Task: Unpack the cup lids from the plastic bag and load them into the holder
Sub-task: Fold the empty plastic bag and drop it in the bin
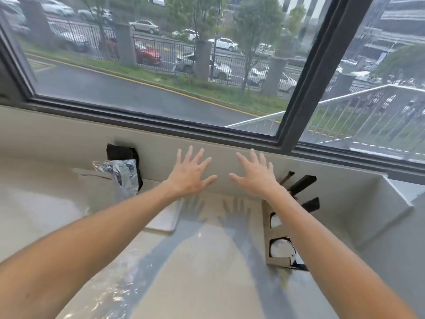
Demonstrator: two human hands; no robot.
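Both hands — left hand (190,174) and right hand (255,176) — hover spread and empty above the beige bench (207,284). The crinkled clear plastic bag (125,174) lies at left; the grey 2-slot lid holder (274,238) stands at right. Thin lids likely weigh little and flex — grip the bag's body, not its slippery film edge.

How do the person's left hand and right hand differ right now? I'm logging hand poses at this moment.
The left hand is held out near the crinkled silver foil bag; the right hand is held out near the tan cardboard lid holder with round openings. The right forearm crosses in front of the holder, while the left forearm covers part of a flat white sheet. Both hands are open, fingers spread, backs up, holding nothing above the beige counter.
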